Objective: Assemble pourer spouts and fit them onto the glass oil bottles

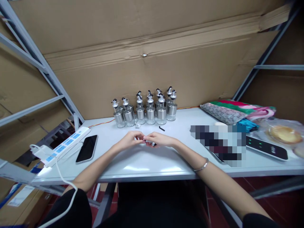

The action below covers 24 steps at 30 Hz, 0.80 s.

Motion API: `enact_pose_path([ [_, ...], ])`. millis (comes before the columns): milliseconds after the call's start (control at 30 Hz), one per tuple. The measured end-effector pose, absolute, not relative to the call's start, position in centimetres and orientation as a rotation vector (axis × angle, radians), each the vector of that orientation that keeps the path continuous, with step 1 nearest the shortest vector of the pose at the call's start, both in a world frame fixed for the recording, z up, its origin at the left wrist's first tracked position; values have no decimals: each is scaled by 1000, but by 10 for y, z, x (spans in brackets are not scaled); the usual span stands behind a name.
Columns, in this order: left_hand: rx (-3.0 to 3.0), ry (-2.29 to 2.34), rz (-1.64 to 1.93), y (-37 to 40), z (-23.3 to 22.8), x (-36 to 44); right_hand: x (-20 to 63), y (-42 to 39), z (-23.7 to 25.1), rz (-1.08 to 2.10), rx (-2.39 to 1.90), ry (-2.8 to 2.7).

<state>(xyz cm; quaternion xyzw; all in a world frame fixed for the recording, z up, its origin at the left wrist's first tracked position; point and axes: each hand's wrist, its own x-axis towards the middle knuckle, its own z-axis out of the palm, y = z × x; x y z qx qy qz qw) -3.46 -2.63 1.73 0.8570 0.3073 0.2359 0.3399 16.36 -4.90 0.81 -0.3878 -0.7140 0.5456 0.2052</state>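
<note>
Cardboard sheet (152, 57) walls off the back and sides, likely as a plain backdrop. White counter (152, 163) runs across the view. Right end: folded patterned fabrics (235, 110), a dark flat device with green lights (266, 147), and a bagged bun (285, 134) near the right edge. Left end: white power strip (63, 144) lying along the left edge, cable trailing off the front, with a black phone (87, 148) just beside it, face up. Back edge, centre: a tight cluster of glass dispenser bottles (147, 110) with steel collars and pour spouts, grouped out of the working space. Small black part (161, 128) lies loose just in front of them. Centre of counter: left hand (129, 141) and right hand (161, 139) meet fingertip to fingertip, each grip narrow, pinching a small metallic piece (149, 142) between them, resting low on the counter for steadiness. What the piece is cannot be told. Bangle (201, 166) on right wrist.
</note>
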Motion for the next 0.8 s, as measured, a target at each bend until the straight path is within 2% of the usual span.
enact_pose_path([
  [133, 2297, 814, 669, -24, 14, -35, 162, -50, 4, 1325, -1128, -2073],
  [367, 2250, 896, 801, -21, 9, -36, 163, -35, -8, 594, -1028, -2125],
  [567, 1946, 869, 831, -13, 12, -37, 158, -30, 3, 547, -954, -2178],
  [800, 1610, 840, 1007, 1, 30, -31, 144, -14, 20, 427, -1110, -2015],
])
